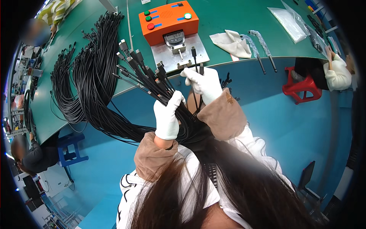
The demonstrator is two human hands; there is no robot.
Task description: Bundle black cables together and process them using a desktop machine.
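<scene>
My left hand [166, 119], in a white glove, is closed around a bundle of black cables [146, 78]. Their plug ends fan out up and to the left. Also gloved in white, my right hand [206, 84] pinches one black cable whose plug [193, 52] points upward. A second plug [201, 68] shows beside its fingers. Just beyond my hands stands an orange test box [167, 21] with green, red and white buttons. At its front, a small digital gauge [175, 38] is mounted on a metal base plate [162, 57]. The cables' lower lengths run down over my lap.
Thick heaps of black cable [95, 68] lie on the green table [221, 17] at the left and hang over its edge. Right of the box are a white cloth [230, 42], two plastic-wrapped tools [261, 40] and clear bags [289, 24]. A red stool [301, 89], a blue stool [72, 149] and other people are around.
</scene>
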